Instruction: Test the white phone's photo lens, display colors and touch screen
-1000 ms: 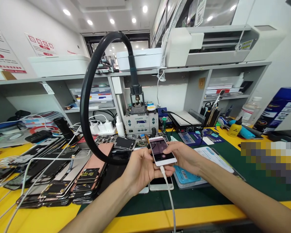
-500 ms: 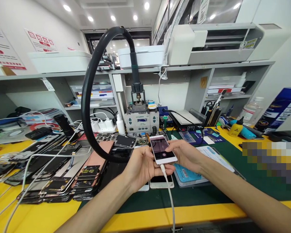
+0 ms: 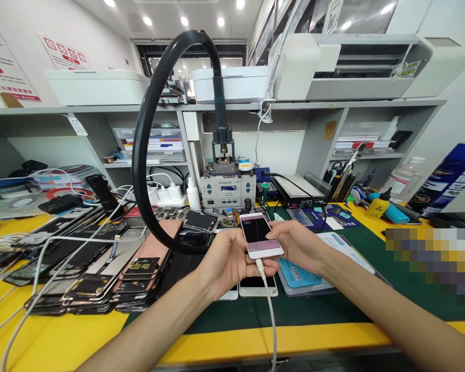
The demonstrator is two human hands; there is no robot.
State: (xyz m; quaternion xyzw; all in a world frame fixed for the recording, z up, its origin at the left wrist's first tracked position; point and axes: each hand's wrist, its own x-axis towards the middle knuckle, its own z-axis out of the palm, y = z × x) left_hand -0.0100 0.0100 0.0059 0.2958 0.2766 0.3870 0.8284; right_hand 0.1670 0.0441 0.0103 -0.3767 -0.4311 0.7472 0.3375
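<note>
A white-framed phone [image 3: 259, 234] is held above the green mat [image 3: 333, 305] between both hands, screen up and dark. My left hand [image 3: 227, 262] cups it from the left and below, fingers curled under it. My right hand [image 3: 296, 245] grips its right edge, thumb resting on the screen. A white cable [image 3: 270, 310] is plugged into the phone's bottom end and hangs down over the table's front edge. Two other white phones [image 3: 258, 287] lie flat on the mat right under my hands.
A stack of phone screens and back covers [image 3: 101, 274] fills the yellow table at left. A black hose [image 3: 147, 129] arcs up from a grey rework station [image 3: 227, 190] behind the phone. Blue cases [image 3: 298, 276] lie right of my hands. Tools, bottles and a blue box stand at the right.
The phone's screen has gone from a lit pinkish picture to dark. My right thumb has shifted slightly on the screen. The view has tilted down a little.
</note>
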